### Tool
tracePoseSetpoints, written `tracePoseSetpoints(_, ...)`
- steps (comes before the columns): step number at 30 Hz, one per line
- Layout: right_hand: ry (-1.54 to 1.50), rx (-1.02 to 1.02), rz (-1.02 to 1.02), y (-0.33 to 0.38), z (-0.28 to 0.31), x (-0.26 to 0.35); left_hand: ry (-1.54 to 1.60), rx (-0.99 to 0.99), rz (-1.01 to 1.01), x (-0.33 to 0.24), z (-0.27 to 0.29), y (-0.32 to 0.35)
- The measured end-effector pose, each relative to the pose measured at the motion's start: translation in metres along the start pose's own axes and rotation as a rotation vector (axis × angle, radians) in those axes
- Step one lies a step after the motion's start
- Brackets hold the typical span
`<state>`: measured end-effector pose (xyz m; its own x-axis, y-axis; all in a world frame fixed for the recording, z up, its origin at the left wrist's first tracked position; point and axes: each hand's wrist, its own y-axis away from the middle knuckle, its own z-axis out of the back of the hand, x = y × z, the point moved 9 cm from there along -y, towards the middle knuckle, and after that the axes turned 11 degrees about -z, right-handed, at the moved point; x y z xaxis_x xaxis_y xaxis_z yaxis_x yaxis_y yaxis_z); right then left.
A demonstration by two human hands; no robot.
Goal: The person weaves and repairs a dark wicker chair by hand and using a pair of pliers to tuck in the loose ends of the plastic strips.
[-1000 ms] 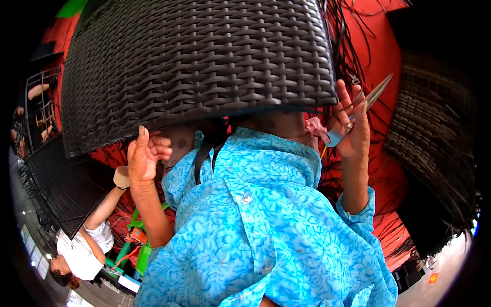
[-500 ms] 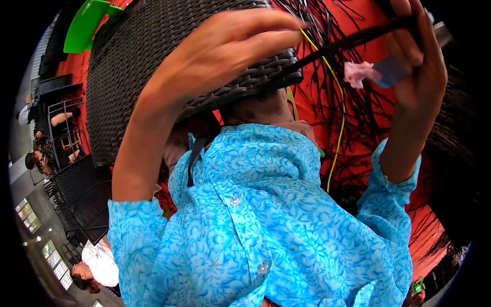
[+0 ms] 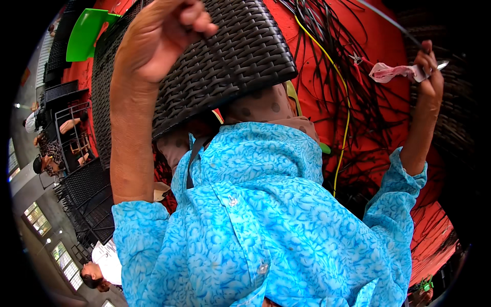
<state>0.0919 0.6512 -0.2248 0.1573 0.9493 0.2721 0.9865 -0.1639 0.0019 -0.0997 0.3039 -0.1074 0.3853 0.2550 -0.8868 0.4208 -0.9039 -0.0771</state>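
A black woven wicker panel (image 3: 225,56) lies across my lap. My left hand (image 3: 163,38) is raised over its far left part, fingers curled in; whether something thin is between them I cannot make out. Out to the right, my right hand (image 3: 429,71) is closed round a small knife (image 3: 443,65), whose shiny tip sticks out past the fingers. Pinkish-white cloth (image 3: 391,73) trails from the knife's other end. The same fingers pinch a dark flat strip (image 3: 391,21), which runs taut up and left out of view.
Loose black strips (image 3: 353,66) lie on red sheeting (image 3: 286,20) to the right, with a yellow cord (image 3: 348,112) and red-handled pliers (image 3: 360,60) among them. A green plastic piece (image 3: 84,36) is at far left. Other people, one in a white top (image 3: 107,261), are at the left.
My hands have moved apart: the left went up and left off the panel's near edge, the right out to the right with the knife. The strip now slants upward from the right hand.
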Motion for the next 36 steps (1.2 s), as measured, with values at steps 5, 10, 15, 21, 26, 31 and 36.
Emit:
tracePoseSetpoints(5, 0.074, -0.718, 0.226, 0.088, 0.163, 0.058, 0.289, -0.313, -0.020, 0.008, 0.075, 0.040)
tracePoseSetpoints(10, 0.069, -0.810, 0.246, 0.180, 0.263, 0.104, 0.199, -0.716, -0.095, 0.020, 0.137, 0.104)
tracePoseSetpoints(15, 0.130, -1.010, 0.429, 0.221, 0.235, 0.104, 0.223, -0.877, -0.059, 0.046, 0.158, 0.137)
tracePoseSetpoints(21, 1.052, -0.697, 0.496, 0.095, 0.014, -0.021, -0.034, -0.871, -0.024, 0.037, 0.158, 0.121)
tracePoseSetpoints(26, 0.933, -0.343, 0.295, 0.015, -0.097, -0.172, -1.891, -0.653, -0.456, -0.042, 0.053, 0.083)
tracePoseSetpoints(31, 1.315, 0.055, 0.290, -0.006, -0.159, -0.291, -1.306, -0.426, -0.383, -0.024, 0.000, 0.078)
tracePoseSetpoints(36, 1.511, 0.121, 0.345, 0.011, -0.168, -0.329, -1.315, -0.382, -0.224, -0.014, -0.011, 0.087)
